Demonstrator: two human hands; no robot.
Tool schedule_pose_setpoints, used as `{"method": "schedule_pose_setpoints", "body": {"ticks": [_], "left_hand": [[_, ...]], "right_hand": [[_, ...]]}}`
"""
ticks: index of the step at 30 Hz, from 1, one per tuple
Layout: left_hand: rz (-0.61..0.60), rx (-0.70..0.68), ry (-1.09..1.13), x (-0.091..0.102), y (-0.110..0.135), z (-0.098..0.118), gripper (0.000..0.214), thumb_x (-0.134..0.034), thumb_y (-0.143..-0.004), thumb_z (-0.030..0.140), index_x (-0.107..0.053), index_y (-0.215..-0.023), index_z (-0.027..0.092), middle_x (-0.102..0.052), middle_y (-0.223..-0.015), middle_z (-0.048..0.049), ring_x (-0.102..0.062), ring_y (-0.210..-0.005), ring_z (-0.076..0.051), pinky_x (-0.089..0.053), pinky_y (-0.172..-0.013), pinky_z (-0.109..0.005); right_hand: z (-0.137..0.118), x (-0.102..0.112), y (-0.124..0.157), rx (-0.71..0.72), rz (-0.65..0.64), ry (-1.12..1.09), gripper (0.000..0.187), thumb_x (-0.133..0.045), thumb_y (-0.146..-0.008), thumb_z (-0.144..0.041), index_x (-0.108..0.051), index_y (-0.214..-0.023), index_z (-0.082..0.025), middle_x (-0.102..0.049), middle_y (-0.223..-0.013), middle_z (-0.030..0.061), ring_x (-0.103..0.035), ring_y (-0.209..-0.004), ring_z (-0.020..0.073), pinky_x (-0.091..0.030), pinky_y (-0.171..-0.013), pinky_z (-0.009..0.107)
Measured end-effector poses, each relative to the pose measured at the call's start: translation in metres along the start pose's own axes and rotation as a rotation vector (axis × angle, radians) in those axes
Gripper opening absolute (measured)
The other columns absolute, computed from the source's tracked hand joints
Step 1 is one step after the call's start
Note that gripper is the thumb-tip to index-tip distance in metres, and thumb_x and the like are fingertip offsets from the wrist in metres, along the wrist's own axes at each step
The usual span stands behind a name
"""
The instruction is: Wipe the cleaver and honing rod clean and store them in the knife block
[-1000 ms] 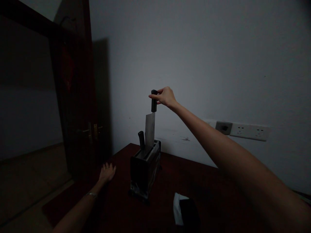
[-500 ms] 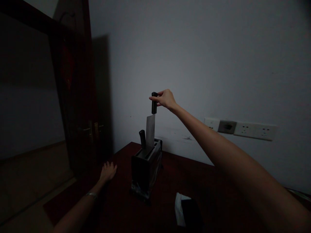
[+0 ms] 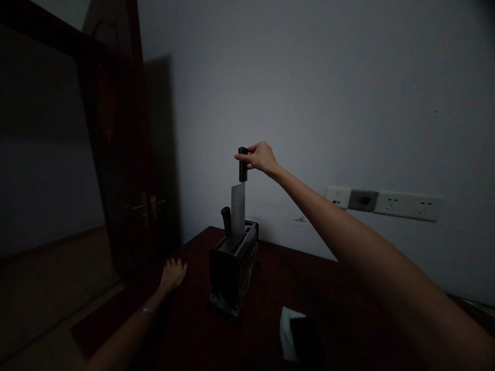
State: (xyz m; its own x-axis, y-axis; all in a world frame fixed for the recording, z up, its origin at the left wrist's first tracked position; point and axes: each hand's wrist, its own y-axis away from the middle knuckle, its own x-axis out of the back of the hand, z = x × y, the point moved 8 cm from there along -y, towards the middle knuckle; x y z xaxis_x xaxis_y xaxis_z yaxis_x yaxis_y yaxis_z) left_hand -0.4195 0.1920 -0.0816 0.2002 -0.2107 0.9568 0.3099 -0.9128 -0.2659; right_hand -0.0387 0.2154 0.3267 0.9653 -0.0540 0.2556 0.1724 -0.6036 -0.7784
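My right hand (image 3: 260, 157) pinches the black handle of a cleaver (image 3: 238, 206). The broad blade points down, its lower end hidden inside a slot of the dark knife block (image 3: 234, 263). Beside the blade, a second knife (image 3: 226, 221) stands in the block with only its black handle showing. My left hand (image 3: 174, 273) lies flat on the dark red table (image 3: 278, 273), fingers spread, left of the block and apart from it.
A white packet or tissue (image 3: 286, 335) lies near the front, with a dark object (image 3: 307, 337) against it. Wall sockets (image 3: 390, 202) run along the wall behind my right forearm. A wooden door (image 3: 127, 154) with a metal handle stands at the left.
The cleaver's handle has shifted very slightly to the left with my right hand. My left hand rests in the same place, and the view has moved a little.
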Motion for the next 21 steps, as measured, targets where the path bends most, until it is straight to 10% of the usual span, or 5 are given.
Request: {"method": "schedule_pose_setpoints", "body": {"ticks": [21], "left_hand": [[-0.031,0.092,-0.019,-0.0052,-0.0013,-0.0036,0.057,-0.021,-0.088,0.035,-0.043,-0.126,-0.001,-0.040,-0.130,-0.0278,-0.035,-0.123,-0.039,-0.029,-0.094,-0.046]], "right_hand": [[0.0038,-0.0037,0.0001,-0.004,-0.027,0.003,0.034,-0.074,-0.060,-0.031,-0.065,-0.078,-0.003,-0.063,-0.067,0.0081,-0.063,-0.059,0.0176,-0.058,-0.049,0.028]]}}
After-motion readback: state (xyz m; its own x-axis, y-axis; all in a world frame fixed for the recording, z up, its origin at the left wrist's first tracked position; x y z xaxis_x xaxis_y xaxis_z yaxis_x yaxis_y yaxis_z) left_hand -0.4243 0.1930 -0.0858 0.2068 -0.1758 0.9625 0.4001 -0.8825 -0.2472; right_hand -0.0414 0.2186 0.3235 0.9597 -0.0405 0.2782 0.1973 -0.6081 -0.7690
